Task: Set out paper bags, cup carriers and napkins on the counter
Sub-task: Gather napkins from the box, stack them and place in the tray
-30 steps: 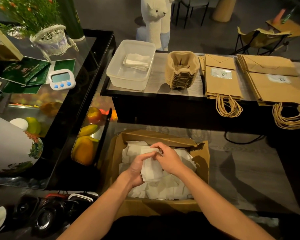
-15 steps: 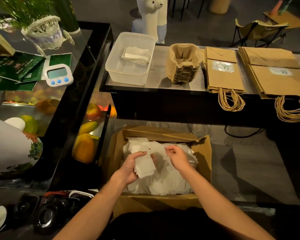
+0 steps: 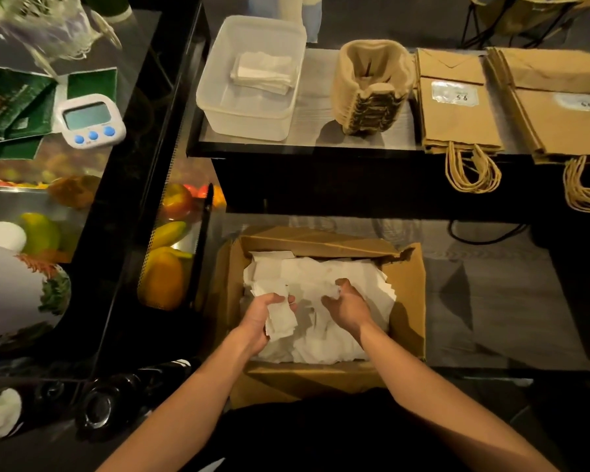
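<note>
Head view | left hand (image 3: 258, 316) grips napkin stack (image 3: 281, 322) above cardboard box (image 3: 407, 301) | right hand (image 3: 349, 306) curled over loose napkins (image 3: 321, 271) inside cardboard box, grip indeterminate

the dark glossy surface (image 3: 317, 97) at the back carries, left to right, a clear plastic tub (image 3: 218, 107), a stack of cup carriers (image 3: 368, 93) and two piles of paper bags (image 3: 457, 124) (image 3: 559, 127), their cord handles hanging over the front edge. below it, an open cardboard box (image 3: 407, 294) sits on a lower grey level (image 3: 491, 301). a white timer (image 3: 91, 120) and green leaflets (image 3: 14, 103) lie on the glass-topped surface (image 3: 143, 46) to the left.
</note>
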